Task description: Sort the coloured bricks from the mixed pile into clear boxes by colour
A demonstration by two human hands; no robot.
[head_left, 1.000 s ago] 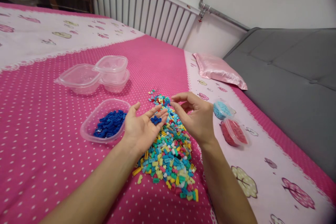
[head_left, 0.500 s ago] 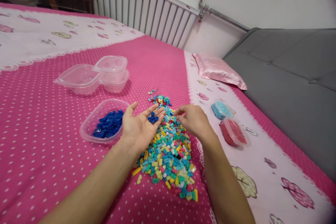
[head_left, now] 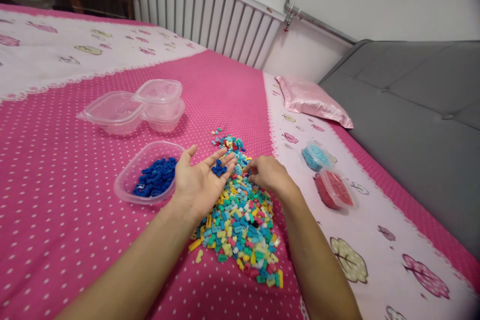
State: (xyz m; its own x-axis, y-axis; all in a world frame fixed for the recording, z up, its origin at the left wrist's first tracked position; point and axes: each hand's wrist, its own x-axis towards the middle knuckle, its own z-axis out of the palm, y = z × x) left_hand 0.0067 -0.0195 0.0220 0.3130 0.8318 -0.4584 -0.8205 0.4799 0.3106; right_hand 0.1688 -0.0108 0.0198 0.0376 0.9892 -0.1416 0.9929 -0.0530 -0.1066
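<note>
My left hand [head_left: 200, 180] is palm up with its fingers stretched out, carrying several small blue building bricks [head_left: 218, 168] on the fingers. Beneath and beyond it spreads a long pile of mixed-colour bricks [head_left: 240, 225], mostly yellow, green, light blue and pink. My right hand [head_left: 267, 172] is at the pile's right side, fingers curled together over the bricks; whatever is between the fingertips is hidden. Left of my left hand stands a clear plastic tub [head_left: 125, 185] partly filled with dark blue bricks [head_left: 155, 177].
Farther left are clear lidded tubs [head_left: 120, 110], one stack [head_left: 159, 97] beside another tub. To the right sit a tub of light blue bricks [head_left: 317, 155] and a tub of red bricks [head_left: 333, 189]. Beyond lie a pink pillow [head_left: 313, 100] and grey headboard [head_left: 408, 90].
My right hand has moved slightly left and down, its fingers now lower at the pile. My left hand and the tubs have stayed in place.
</note>
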